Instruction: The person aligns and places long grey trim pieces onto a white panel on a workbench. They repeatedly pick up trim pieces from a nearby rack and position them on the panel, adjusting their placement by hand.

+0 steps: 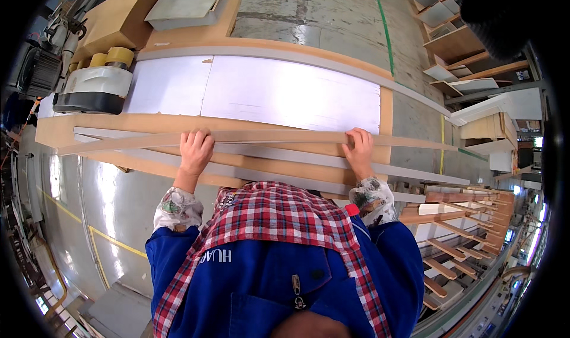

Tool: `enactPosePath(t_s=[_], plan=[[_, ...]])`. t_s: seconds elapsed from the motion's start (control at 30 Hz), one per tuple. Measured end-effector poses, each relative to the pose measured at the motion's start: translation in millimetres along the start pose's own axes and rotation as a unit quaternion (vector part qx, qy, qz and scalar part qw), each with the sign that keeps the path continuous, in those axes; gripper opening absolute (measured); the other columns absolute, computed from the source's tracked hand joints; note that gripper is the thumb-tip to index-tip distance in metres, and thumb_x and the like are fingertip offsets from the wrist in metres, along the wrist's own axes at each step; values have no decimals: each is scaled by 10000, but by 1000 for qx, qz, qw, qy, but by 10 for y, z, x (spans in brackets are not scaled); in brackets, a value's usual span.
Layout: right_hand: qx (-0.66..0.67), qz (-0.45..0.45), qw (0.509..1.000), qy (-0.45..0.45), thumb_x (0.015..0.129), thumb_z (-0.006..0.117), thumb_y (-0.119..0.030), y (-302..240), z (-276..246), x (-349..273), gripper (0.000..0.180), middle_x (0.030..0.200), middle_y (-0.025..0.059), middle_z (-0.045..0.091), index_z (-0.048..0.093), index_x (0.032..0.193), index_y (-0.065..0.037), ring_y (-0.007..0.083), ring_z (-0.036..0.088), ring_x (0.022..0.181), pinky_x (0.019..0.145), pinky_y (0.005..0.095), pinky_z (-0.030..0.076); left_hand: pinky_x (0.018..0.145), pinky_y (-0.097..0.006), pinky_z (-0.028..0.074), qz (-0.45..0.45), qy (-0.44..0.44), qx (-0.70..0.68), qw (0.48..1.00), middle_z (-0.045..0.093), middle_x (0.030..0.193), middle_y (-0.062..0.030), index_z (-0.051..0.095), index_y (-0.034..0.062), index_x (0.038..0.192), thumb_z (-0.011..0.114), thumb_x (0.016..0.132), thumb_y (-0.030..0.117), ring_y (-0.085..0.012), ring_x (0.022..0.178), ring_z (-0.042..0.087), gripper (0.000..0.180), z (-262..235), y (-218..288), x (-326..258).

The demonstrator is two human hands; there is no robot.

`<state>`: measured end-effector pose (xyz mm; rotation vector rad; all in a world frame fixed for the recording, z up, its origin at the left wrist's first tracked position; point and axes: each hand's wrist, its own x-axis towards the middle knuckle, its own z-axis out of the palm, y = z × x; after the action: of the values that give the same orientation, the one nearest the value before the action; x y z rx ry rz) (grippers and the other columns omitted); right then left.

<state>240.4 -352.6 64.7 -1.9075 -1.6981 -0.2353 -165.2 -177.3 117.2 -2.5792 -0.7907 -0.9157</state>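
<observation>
A long, thin brown strip runs across the near side of the workbench, its right end reaching past the bench edge. My left hand is closed on it left of the middle, fingers curled over its far edge. Farther right, my right hand grips the same strip with bent fingers. Beneath and nearer to me lie grey strips, fanned out and partly hidden by the brown one. Another long grey strip lies along the far side, beyond a white panel on the bench.
A white and black machine with yellow rolls stands at the bench's left end. Behind it are a cardboard box and a grey box. Racks of boards line the right, with a slatted wooden rack nearer.
</observation>
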Motion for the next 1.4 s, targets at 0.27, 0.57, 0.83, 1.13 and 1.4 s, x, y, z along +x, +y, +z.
enactPosePath(t_s=[0.27, 0.57, 0.83, 1.13, 1.4], plan=[[18, -40, 998, -47, 683, 738, -156, -264, 51, 53, 390, 1072, 29, 583, 624, 1052, -105, 255, 498, 997, 871, 378, 396, 756, -344, 391, -21, 25, 33, 999, 559, 923, 9, 561, 144, 843, 643, 659, 22, -170, 812, 521, 236, -151, 104, 109], [57, -67, 996, -6, 686, 717, -119, -402, -31, 135, 361, 1072, 29, 601, 640, 1038, -96, 246, 512, 995, 876, 372, 395, 799, -379, 444, -29, 53, -11, 998, 580, 907, -17, 565, 111, 891, 664, 654, 3, -200, 841, 561, 279, -225, 159, 181], [72, -82, 994, -10, 720, 685, -93, -391, -131, 221, 345, 1078, 46, 616, 641, 1063, -80, 258, 527, 991, 869, 369, 412, 808, -375, 439, -38, 30, -38, 998, 619, 996, -30, 580, 91, 898, 668, 664, 20, -205, 904, 585, 261, -318, 194, 249], [86, -71, 994, -9, 757, 656, -63, -312, -27, 148, 342, 1110, 69, 599, 624, 1097, -71, 282, 509, 1034, 905, 378, 403, 806, -360, 410, -58, 35, -43, 997, 584, 967, -24, 632, 105, 892, 640, 637, 17, -187, 903, 564, 270, -252, 255, 34], [82, -38, 995, -50, 796, 627, -94, -361, -108, 132, 317, 1112, 91, 589, 611, 1112, -79, 300, 497, 1055, 925, 406, 381, 804, -340, 401, -57, 46, -28, 997, 559, 947, 3, 630, 127, 909, 634, 633, 63, -162, 875, 536, 283, -233, 278, 32]])
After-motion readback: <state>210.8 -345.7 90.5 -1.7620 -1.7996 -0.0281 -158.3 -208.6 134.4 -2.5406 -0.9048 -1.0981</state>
